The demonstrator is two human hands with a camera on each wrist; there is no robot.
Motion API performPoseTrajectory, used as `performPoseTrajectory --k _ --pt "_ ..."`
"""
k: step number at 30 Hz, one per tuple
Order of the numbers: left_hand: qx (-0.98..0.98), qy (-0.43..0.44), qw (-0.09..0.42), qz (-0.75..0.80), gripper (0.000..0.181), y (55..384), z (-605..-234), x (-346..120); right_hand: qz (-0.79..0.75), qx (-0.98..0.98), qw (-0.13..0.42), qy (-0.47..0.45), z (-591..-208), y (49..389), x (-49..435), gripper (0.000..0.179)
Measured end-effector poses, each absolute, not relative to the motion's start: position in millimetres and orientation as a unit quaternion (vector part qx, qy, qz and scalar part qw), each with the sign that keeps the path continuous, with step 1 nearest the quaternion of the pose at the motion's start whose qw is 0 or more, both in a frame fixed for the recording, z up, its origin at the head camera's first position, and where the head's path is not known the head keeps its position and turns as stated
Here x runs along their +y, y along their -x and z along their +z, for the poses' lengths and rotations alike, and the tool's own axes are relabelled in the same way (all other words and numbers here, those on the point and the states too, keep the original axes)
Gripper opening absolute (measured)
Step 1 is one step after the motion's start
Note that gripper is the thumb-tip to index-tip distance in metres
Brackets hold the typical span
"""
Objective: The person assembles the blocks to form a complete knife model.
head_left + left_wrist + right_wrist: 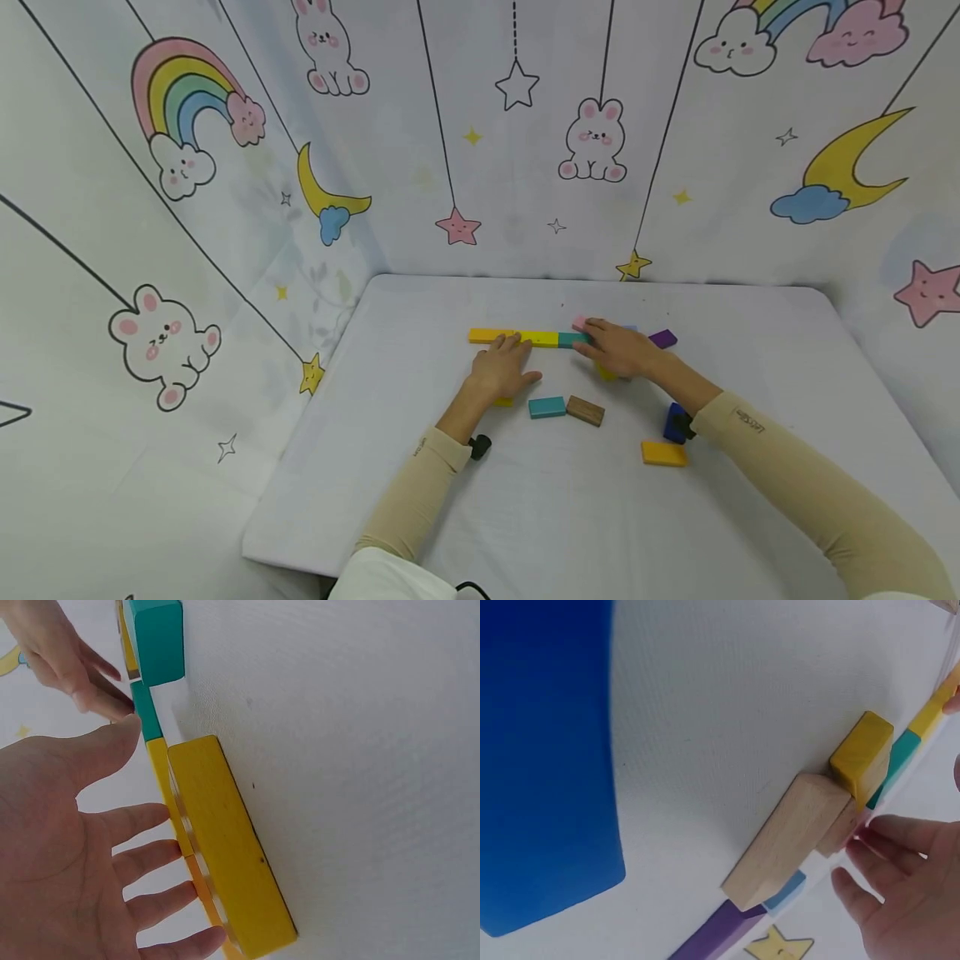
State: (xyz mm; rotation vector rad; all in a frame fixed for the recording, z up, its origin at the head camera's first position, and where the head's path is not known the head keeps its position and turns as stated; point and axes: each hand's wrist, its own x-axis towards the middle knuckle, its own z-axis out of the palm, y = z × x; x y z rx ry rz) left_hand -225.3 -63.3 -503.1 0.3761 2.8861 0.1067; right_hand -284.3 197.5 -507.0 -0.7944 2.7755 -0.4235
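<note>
Across the near bench [562, 517], we find lettering on the beige sleeves [787, 475] too small to read surely. Beyond them, our left grip [498, 371] lies wide, fingertips touching a row's orange block [487, 335] and yellow block [542, 339]; our right grip [618, 348], loosely wide, has fingertips at the pink block [578, 322] behind the teal block [572, 340], hiding most of a pale-blue block [786, 891] from the head view.

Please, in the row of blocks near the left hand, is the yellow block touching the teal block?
Touching. The head view shows it: the yellow block and the teal block meet end to end, with no visible gap.
</note>
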Motion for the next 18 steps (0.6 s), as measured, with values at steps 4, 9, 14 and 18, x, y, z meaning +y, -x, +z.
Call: performPoseTrajectory --k 4,9,14,18 --pt "0.985 -0.13 0.112 0.032 0.075 225.2 -503.8 -63.5 -0.134 0.946 0.107 0.274 -508.2 283.7 197.1 0.076" --pt "0.985 -0.13 0.111 0.032 0.075 225.1 -503.9 -64.1 -0.123 0.946 0.109 0.278 -508.0 283.2 196.8 0.077" --pt "0.985 -0.13 0.111 0.037 0.075 225.3 -504.6 -64.7 -0.118 0.948 0.114 0.273 -507.4 282.2 197.0 0.077" --pt "0.984 -0.128 0.114 0.045 0.075 225.9 -505.5 -65.3 -0.108 0.949 0.099 0.279 -505.9 280.0 197.2 0.077"
